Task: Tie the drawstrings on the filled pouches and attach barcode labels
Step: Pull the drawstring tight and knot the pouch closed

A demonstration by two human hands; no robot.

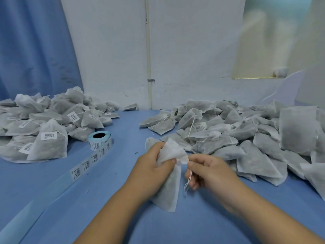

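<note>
My left grip clutches the bunched neck of the filled pouch; my right grip pinches its drawstring. I'd pull it taut rightward, then knot snug against the neck.

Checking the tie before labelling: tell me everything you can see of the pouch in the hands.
The held pouch is white, thin, non-woven-looking fabric with dark filling showing through. It hangs mouth-up above the blue table. The left hand grips its gathered neck; the right hand pinches its white drawstring, whose ends dangle. No label shows on it.
</note>
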